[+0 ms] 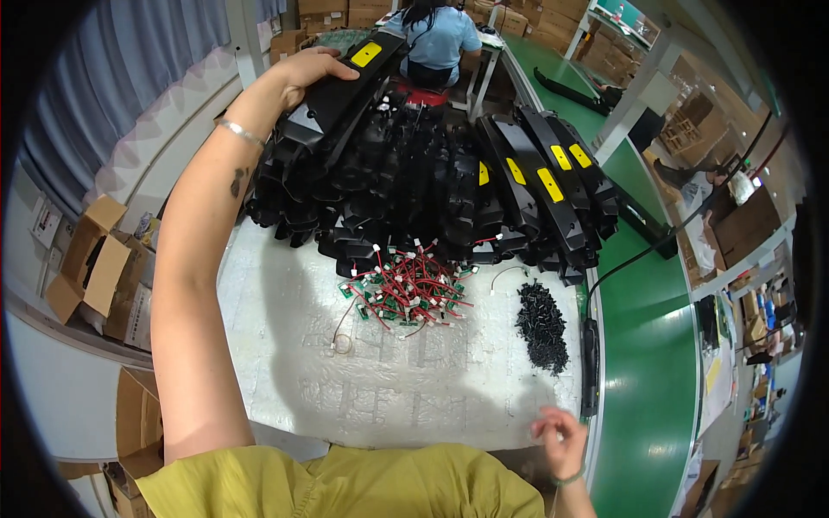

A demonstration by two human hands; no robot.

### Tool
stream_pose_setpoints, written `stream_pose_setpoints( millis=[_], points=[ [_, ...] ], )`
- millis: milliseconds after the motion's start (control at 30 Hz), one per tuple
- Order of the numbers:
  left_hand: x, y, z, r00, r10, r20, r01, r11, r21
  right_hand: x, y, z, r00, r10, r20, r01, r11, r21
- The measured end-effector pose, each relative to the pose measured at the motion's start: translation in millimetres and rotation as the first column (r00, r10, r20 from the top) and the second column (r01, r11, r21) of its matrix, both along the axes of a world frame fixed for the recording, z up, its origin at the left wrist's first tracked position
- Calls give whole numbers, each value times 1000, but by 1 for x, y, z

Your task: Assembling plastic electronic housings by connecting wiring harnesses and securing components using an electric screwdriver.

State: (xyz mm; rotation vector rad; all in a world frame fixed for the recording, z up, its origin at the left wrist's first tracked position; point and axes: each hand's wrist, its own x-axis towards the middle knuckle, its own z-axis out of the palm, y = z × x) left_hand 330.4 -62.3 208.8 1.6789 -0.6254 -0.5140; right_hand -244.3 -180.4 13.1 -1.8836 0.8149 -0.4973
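Note:
My left arm reaches far forward. My left hand is closed on a long black plastic housing with a yellow label, at the top left of a large pile of similar black housings. Near the front right edge of the white-covered table, my right hand hovers with loosely curled fingers, slightly apart; nothing shows in it. Between the hands lies a heap of red wires with white connectors and small green boards. A mound of small black screws sits closer to my right hand.
Several yellow-labelled black housings lean at the pile's right. A green conveyor belt runs along the right side, with a black power strip at the table edge. Cardboard boxes stand left. A person in blue sits ahead.

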Motion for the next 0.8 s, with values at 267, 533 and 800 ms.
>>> stream_pose_setpoints(
  millis=[267,533,800],
  points=[
    [-143,31,-58,805,-541,-244,419,810,-411,161,4,56,821,248,515,-431,860,273],
    [-276,24,-153,881,-367,297,372,927,42,201,31,24,796,-19,605,-496,552,670],
    [-289,15,-182,889,-450,-88,436,889,-139,174,23,1,853,-5,522,-398,641,656]
  ],
)
